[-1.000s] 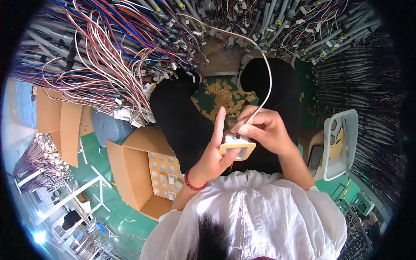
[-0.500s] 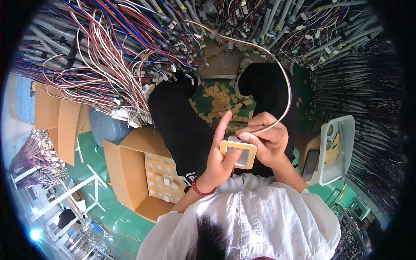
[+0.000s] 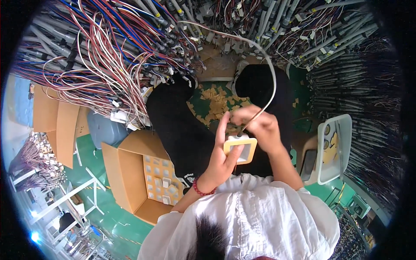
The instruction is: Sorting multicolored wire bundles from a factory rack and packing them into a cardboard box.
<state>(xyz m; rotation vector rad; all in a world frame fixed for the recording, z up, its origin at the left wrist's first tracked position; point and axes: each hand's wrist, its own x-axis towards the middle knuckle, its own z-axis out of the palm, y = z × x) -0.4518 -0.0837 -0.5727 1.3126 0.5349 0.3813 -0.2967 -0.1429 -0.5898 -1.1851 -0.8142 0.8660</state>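
My left hand (image 3: 216, 162) is closed round a small square white housing (image 3: 247, 153) with a pale yellow border, its thumb pressed across the recessed face. A thin whitish cable (image 3: 274, 82) arcs down from the wire bundles and meets the far edge of the housing at a short dark end. My right hand (image 3: 266, 132) is just beyond and right of the housing, beside the cable. Its fingers are smeared by motion, so their grip on the cable cannot be made out.
An open cardboard box (image 3: 123, 182) at the left holds several white square pieces on a brown sheet. Wire bundles (image 3: 108, 56) hang at the back. A translucent plastic tub (image 3: 321, 151) stands right beside a dark flat object (image 3: 308, 164). Brown scraps (image 3: 219, 102) litter the green floor.
My right hand has moved slightly away from the housing, its fingers lifting off its far edge. The cable's arc has shifted left, and its dark end now shows at the housing.
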